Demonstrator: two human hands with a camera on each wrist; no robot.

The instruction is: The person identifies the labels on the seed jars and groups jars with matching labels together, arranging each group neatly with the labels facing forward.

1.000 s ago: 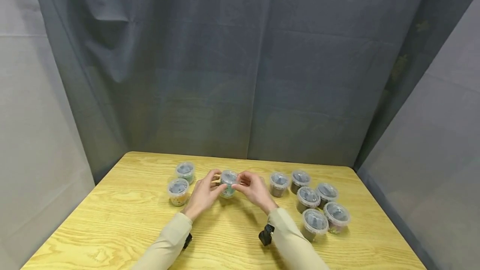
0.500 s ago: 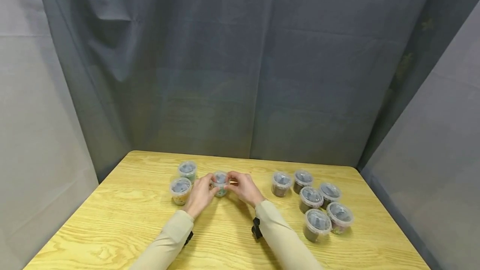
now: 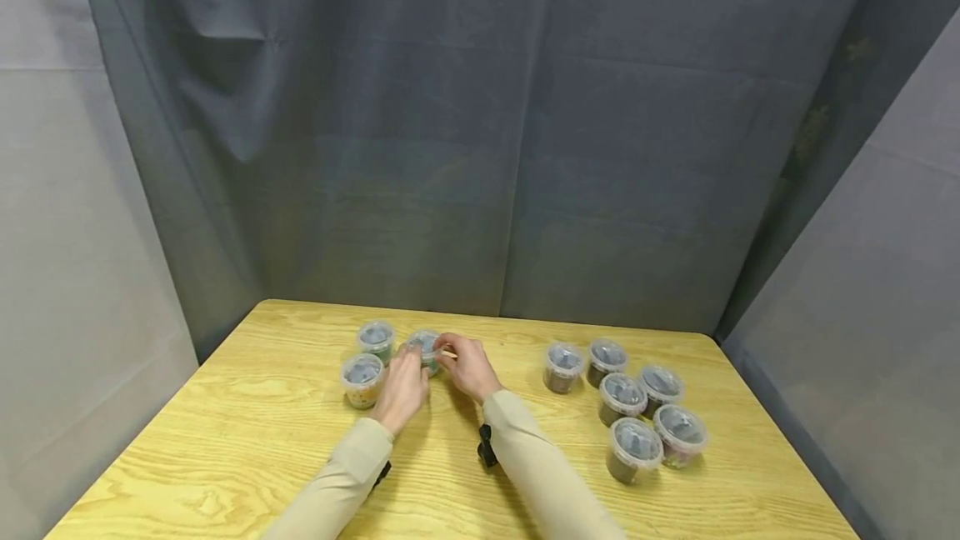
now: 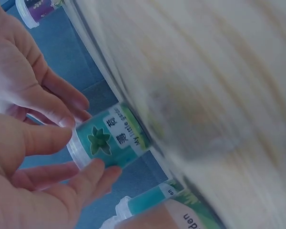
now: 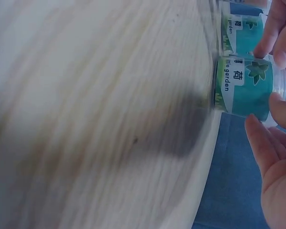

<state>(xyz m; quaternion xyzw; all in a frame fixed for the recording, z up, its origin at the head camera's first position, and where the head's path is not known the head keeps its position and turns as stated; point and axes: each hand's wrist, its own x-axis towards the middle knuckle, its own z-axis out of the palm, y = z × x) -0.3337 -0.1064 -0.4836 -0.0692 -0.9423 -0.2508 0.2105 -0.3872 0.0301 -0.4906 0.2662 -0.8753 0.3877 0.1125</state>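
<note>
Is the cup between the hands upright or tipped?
Upright: the teal cup has its base toward the table and its lid facing up in the head view.

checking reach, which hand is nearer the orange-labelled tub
Left: the left hand is close beside the orange-labelled tub; the right hand is farther off, across the gripped teal tub.

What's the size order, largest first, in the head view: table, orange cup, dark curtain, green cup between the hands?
1. Dark curtain
2. Table
3. Orange cup, green cup: unranked; similar, and the green one is partly hidden.
</note>
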